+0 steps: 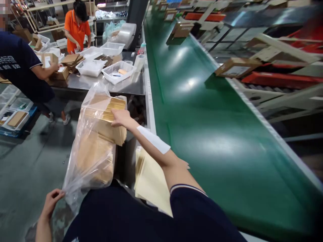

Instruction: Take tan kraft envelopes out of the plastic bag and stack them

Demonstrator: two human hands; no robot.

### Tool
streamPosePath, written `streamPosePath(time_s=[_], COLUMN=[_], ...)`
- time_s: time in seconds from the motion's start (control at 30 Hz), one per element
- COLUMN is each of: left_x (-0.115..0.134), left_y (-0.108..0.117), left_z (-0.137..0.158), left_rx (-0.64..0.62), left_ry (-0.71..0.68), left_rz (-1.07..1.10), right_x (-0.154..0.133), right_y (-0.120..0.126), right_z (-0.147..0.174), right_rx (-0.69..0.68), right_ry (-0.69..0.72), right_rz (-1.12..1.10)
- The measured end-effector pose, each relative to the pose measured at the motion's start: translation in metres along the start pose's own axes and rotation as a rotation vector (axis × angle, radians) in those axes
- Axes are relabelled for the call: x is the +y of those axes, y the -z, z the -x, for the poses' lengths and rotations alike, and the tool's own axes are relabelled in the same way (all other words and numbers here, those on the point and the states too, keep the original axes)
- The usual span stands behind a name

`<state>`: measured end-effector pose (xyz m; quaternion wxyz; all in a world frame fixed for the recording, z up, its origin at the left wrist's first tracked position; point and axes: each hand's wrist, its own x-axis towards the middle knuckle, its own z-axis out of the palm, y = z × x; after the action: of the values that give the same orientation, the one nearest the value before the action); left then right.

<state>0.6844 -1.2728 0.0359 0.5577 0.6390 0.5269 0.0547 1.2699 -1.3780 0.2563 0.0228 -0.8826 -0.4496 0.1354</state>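
Clear plastic bag, crinkled and glossy, stands beside the green conveyor belt, stuffed with a thick stack of brown envelopes. My left hand pinches its lower edge between closed fingers. My right hand lies flat on the stack's top, fingers curled over the edges. One bag; two pale sheets lie below my forearm.

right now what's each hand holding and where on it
Left hand pinches the plastic bag by its lower edge. Right hand grips the cardboard stack at its top end, inside the bag's mouth.
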Motion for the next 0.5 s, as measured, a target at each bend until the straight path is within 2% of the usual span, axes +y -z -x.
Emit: streamPosePath(time_s=[0.1, 0.23, 0.4, 0.5], left_x=[-0.002, -0.003, 0.000, -0.002], left_y=[0.000, -0.004, 0.001, 0.007], left_z=[-0.004, -0.007, -0.007, -0.010], left_rx=[0.001, 0.000, -0.060, -0.059], left_ry=[-0.001, -0.013, 0.029, 0.030], left_rz=[-0.005, -0.014, -0.031, -0.082], right_x=[0.039, 0.090, 0.143, 0.183], right_y=[0.015, 0.012, 0.003, 0.000], right_z=[0.007, 0.037, 0.088, 0.139], right_rx=[-0.031, -0.095, -0.101, -0.056], right_ry=[-0.061, -0.144, -0.240, -0.341], right_rz=[0.029, -0.081, -0.241, -0.527])
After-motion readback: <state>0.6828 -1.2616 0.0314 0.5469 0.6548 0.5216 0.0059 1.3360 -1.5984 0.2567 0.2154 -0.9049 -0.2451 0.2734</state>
